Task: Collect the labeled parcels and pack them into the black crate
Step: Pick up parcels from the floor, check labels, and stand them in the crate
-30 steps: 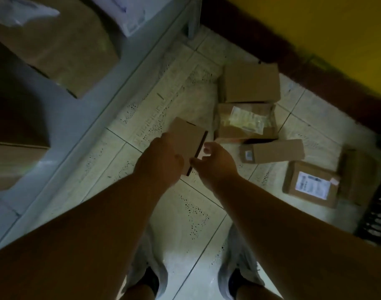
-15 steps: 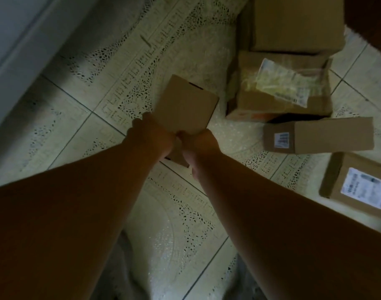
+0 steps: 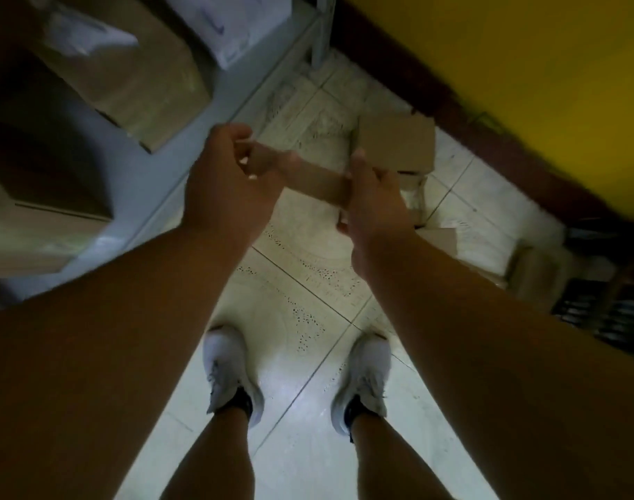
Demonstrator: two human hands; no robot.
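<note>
A small brown cardboard parcel (image 3: 310, 176) hangs in the air above the tiled floor, held between both hands. My left hand (image 3: 229, 182) grips its left end with curled fingers. My right hand (image 3: 371, 196) grips its right end, thumb on top. Its label does not show from here. More cardboard parcels (image 3: 398, 146) lie on the floor beyond my right hand, partly hidden by it. The black crate (image 3: 611, 315) shows at the right edge as a dark slatted corner.
A grey metal shelf (image 3: 153, 167) runs along the left, holding large cardboard boxes (image 3: 135, 77) and white plastic mailers (image 3: 232, 27). A yellow wall (image 3: 524, 66) with a dark skirting stands at the back right. My two white shoes (image 3: 232, 369) stand on the tiles below.
I have stood up with the parcel: both hands lifted it off the floor and turned it, and the view pulled back so my feet, the shelf and the wall show again.
</note>
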